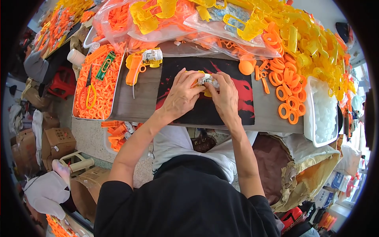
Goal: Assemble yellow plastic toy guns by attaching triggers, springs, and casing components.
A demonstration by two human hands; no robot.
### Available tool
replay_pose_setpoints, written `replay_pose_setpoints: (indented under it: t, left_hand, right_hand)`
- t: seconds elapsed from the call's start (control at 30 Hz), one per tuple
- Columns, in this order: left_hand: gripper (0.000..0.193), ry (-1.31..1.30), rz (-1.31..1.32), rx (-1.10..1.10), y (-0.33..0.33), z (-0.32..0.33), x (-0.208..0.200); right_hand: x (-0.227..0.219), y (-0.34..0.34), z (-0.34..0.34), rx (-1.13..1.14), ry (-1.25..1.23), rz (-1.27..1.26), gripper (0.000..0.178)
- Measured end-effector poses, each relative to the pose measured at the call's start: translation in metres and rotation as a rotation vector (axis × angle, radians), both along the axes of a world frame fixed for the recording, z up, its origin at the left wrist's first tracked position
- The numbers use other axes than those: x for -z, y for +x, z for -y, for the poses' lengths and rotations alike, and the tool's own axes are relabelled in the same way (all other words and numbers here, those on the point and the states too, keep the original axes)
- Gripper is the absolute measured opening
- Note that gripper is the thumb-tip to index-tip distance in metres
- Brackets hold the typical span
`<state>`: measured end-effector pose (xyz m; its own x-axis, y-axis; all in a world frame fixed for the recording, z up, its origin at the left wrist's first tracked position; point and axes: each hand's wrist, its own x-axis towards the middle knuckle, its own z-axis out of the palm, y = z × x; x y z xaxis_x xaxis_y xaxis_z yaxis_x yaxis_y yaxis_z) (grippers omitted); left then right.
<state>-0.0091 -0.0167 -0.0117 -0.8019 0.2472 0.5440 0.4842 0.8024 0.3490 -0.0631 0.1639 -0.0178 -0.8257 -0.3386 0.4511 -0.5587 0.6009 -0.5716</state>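
A tray point(91, 119) of small orange parts holds scissors point(89, 83); beside it lies an orange-and-yellow toy gun point(135, 66). Over the dark mat point(205, 113), the left hand point(181, 93), fingers curled nearly closed, and right hand point(226, 96), thumb and fingers pinching, both grip a yellow-and-white piece point(208, 80). Orange rings point(293, 80) lie beside a white bin point(310, 114).

The left hand point(180, 96) and right hand point(226, 98) partly hide the yellow-and-white piece point(208, 80).

Left hand point(182, 93), right hand point(226, 94) gripping yellow-white part point(208, 80), dark mat point(205, 114) beneath, orange rings point(291, 81)
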Motion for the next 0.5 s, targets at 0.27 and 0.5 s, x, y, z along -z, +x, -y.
replay_pose_setpoints:
  t: [0.27,0.5]
  left_hand:
    - [0.026,-0.065,-0.033,0.086,-0.031,0.000,-0.027]
    - [0.021,-0.476,0.059,0.041,-0.047,-0.020,-0.034]
  right_hand:
    - [0.002,0.000,-0.010,-0.045,-0.066,0.113,0.035]
    - [0.005,0.004,-0.005,-0.030,-0.073,0.134,0.042]
